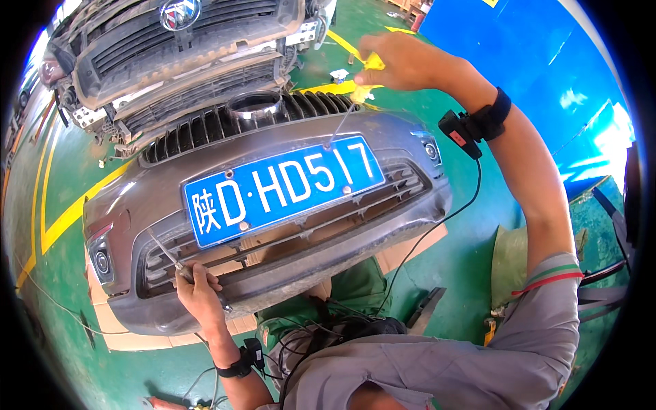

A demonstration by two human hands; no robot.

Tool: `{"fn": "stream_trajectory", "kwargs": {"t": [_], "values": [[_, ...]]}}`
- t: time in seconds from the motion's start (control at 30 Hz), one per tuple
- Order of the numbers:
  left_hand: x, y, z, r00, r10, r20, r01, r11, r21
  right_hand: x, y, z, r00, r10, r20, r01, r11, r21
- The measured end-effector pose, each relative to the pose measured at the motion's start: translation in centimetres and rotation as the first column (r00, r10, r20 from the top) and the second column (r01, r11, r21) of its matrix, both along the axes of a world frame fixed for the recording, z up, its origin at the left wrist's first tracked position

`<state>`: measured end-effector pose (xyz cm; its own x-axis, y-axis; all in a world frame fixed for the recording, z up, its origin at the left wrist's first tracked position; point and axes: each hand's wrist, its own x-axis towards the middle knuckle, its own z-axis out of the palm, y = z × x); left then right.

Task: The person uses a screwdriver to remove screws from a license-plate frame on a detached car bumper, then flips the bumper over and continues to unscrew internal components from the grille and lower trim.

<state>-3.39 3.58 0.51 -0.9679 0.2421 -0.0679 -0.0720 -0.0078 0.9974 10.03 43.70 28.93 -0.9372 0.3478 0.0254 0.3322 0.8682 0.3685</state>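
Observation:
A grey-brown car bumper (160, 186) lies in front of me with a blue licence plate (301, 207) on it. My right hand (403, 60) is raised over the bumper's far right part, closed around the yellow handle of a screwdriver (360, 93). Its thin shaft slants down to the plate's upper edge, right of the middle, where the tip meets a fixing spot. Low at the left, my left hand (200, 295) grips a second screwdriver (183, 270) by its dark handle. That blade points up and left across the bumper, near the lower grille's left end.
Flattened cardboard (410, 249) lies beneath the bumper on the green floor. Beyond it stands a car front (184, 68) with its bumper off. A blue panel (519, 68) rises at the right. Cables run from my wrist straps, one past the bumper's right end.

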Motion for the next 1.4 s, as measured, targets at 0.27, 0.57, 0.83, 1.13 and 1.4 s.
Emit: {"fn": "stream_trajectory", "kwargs": {"t": [0.27, 0.57, 0.83, 1.13, 1.4], "values": [[-0.1, -0.1, -0.1, 1.0, -0.02, -0.006, 0.02, 1.0, -0.012, 0.6, 0.8, -0.2, 0.98, 0.183, -0.074, -0.192, 0.972, -0.138], [-0.2, -0.1, -0.2, 1.0, -0.017, 0.019, 0.017, 1.0, -0.008, -1.3, -1.9, -0.2, 0.988, 0.019, -0.152, -0.052, 0.975, -0.217], [-0.1, 0.1, 0.0, 1.0, -0.004, 0.001, 0.004, 1.0, 0.006, -0.9, 0.6, 0.3, 0.908, 0.411, -0.085, -0.417, 0.863, -0.284], [0.0, 0.0, 0.2, 1.0, 0.003, 0.005, -0.003, 1.0, -0.002, -1.2, 0.2, -0.4, 0.998, 0.025, -0.058, -0.032, 0.99, -0.136], [-0.1, 0.0, -0.1, 1.0, 0.002, -0.001, -0.002, 1.0, 0.004, -1.5, -1.5, -0.6, 0.979, -0.121, -0.163, 0.06, 0.939, -0.338]]}}
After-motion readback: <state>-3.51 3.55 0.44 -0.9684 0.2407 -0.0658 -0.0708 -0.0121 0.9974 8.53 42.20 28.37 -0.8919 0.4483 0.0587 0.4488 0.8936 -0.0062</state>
